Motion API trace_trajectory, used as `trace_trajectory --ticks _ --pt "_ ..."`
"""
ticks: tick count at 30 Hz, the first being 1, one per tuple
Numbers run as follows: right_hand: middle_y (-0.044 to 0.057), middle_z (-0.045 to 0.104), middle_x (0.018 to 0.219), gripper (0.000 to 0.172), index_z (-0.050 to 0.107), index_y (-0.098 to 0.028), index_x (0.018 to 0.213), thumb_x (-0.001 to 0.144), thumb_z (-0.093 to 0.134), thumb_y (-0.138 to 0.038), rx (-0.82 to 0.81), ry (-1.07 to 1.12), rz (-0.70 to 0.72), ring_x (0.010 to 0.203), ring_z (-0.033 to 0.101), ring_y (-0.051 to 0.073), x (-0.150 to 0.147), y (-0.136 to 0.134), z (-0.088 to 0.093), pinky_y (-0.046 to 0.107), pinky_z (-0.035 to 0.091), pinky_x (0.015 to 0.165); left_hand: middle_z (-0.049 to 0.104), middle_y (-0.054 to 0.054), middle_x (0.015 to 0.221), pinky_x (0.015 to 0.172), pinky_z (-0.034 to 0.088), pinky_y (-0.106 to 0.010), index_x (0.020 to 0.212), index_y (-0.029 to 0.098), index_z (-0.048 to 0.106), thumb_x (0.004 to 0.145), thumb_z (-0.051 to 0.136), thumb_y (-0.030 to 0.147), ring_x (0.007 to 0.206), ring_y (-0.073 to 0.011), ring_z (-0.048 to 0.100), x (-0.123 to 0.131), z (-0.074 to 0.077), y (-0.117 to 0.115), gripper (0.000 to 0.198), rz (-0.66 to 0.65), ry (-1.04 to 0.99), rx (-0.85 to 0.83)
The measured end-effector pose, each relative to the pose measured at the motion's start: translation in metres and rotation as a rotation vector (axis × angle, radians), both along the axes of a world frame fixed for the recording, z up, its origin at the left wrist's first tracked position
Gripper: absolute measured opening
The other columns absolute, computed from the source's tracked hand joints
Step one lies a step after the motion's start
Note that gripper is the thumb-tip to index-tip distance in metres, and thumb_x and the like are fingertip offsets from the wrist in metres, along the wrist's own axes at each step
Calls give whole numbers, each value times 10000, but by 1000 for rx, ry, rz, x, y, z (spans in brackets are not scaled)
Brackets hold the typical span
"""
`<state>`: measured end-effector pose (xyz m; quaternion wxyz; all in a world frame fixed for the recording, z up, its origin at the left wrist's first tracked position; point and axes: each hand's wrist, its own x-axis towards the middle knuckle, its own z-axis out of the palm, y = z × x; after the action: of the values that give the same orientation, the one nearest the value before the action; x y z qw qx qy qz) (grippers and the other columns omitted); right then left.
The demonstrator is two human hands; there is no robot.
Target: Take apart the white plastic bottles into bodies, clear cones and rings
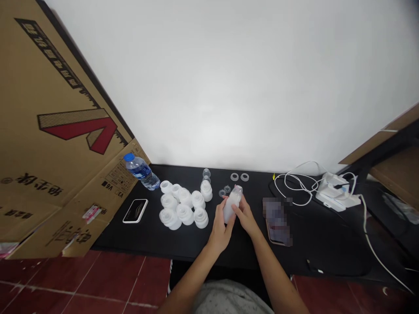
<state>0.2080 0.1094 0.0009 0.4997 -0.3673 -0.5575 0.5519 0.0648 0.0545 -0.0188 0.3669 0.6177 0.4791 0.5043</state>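
looks partway through: a cluster of white bottles [185, 207] already standing together on the black table [157, 244], just left of the hands. lying loose at the back, not on any bottle: two white rings [239, 176] and a few small clear parts [225, 190]. in hand, one white bottle [231, 204], held over the table near its middle, tilted with its top leaning away and to the right. left hand [221, 229] wrapped around the lower body, fingers closed on it. right hand [246, 216] closed on the upper side, fingertips by the neck. forearms reaching in from below, wrists close together. further left, water bottle [142, 171] and phone [135, 210], well apart from both hands.
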Motion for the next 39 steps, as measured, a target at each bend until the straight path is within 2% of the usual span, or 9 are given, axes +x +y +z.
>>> trace_trajectory --ticks 3,6,11,14,16,19,24,32,39 --pt "121 825 1210 537 770 -220 1314 983 718 -638 -1 -53 45 1093 773 316 4 1 -4 447 615 987 444 -147 1692 1337 346 -551 1687 294 343 1153 506 398 1615 -309 415 -2 2 -4 567 -34 -35 11" --pt "111 838 1108 503 821 -190 1176 954 750 -636 3 -81 -76 966 768 295 8 5 -8 407 630 876 421 -148 1709 1335 360 -556 1700 293 327 1155 499 398 1614 -307 414 -3 1 -7 581 -52 -51 21" --pt "143 827 1112 590 786 -149 1260 951 730 -649 -7 -60 -442 902 759 279 13 13 -13 388 631 798 506 -168 1664 1196 544 -526 1676 275 390 1163 466 430 1478 -303 595 -1 1 -11 542 -71 -172 -52" --pt "149 821 1117 588 759 -147 1288 926 778 -611 35 -105 -573 960 767 288 12 14 -15 395 634 843 682 -169 1470 1087 623 -479 1517 213 592 1163 452 473 1304 -288 726 -1 3 -17 461 -66 -243 -107" --pt "134 819 1090 589 745 -160 1292 896 818 -590 78 -178 -544 949 766 280 10 12 -16 383 638 826 778 -151 1194 793 686 -354 1301 164 717 1150 456 531 993 -244 812 -4 3 -25 475 -101 -264 -191" --pt "89 803 1024 610 705 -184 1333 862 869 -537 127 -300 -405 812 731 231 6 8 -19 338 624 719 771 -84 896 452 482 -193 1111 142 753 1129 482 574 577 -134 707 -10 0 -43 510 -222 -243 -314" --pt "30 743 889 445 701 -199 1238 907 839 -464 171 -395 -245 683 636 181 0 3 -16 309 577 653 774 -64 850 469 409 -159 1072 148 766 1138 479 531 489 -72 623 -18 -3 -62 483 -261 -191 -313" --pt "12 732 882 407 690 -241 1199 889 854 -449 146 -431 22 702 644 196 -38 -5 -12 325 574 659 770 -57 779 456 408 -165 1067 145 773 1136 470 534 440 -70 570 -17 -7 -58 498 -269 -213 -297" --pt "-3 717 874 359 697 -238 1199 896 830 -378 163 -458 53 714 655 186 -45 -9 -9 314 564 678 767 -52 795 463 406 -167 1065 149 769 1138 467 533 450 -70 572 -20 -3 -61 494 -283 -184 -278"
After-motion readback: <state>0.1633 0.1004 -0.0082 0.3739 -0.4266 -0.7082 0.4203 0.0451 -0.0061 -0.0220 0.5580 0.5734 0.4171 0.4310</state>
